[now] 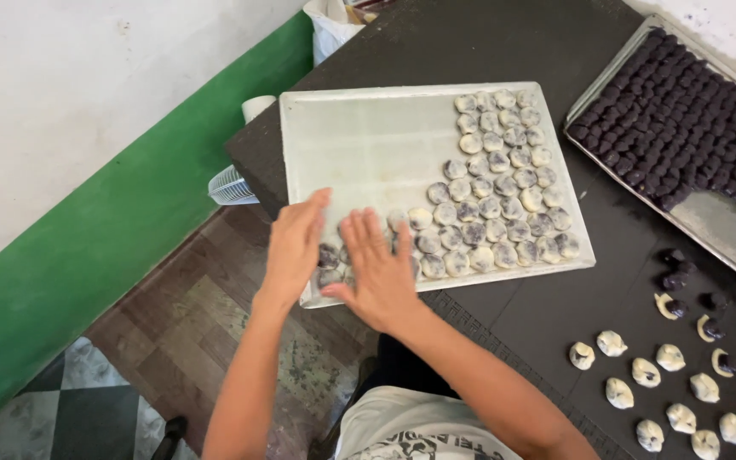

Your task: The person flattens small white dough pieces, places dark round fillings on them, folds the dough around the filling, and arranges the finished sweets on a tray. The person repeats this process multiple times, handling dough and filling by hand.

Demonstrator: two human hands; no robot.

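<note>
Dough balls [487,183], pale and mottled with dark filling, lie in packed rows on the right part of a white tray [359,136] on the dark table [470,43]. The left hand [294,243] and right hand [378,271] both rest flat, fingers spread and gripping nothing, over a few balls at the tray's near left corner. By the look of it, roughly a third of the tray is filled; its left part is bare. Near the table's right edge, more wrapped pieces [670,392] lie loose, beside a few half-wrapped ones [709,328]. A second tray [726,226] at far right holds many dark filling balls [683,119], so much seems left.
</note>
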